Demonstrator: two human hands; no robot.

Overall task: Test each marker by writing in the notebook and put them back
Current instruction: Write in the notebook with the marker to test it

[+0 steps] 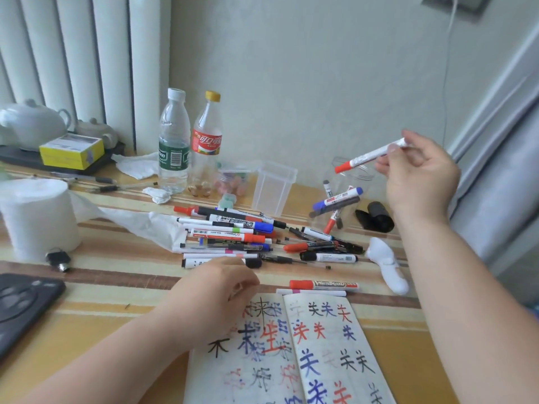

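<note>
A person sits at a striped table [116, 287]. Their right hand [420, 170] is raised, fingertips pinching the tail end of a red-capped marker [370, 155], which tilts cap-down above a clear jar [354, 176] holding a few crossed markers. The left hand [215, 290] rests, fingers curled, on the top edge of the open notebook [320, 345], which is full of test strokes; I cannot tell whether it holds anything. A loose pile of markers [233, 231] lies just beyond. Held so lightly by one end, the marker could slip, glance off the jar's rim or the crossed markers, and land among the pile.
</note>
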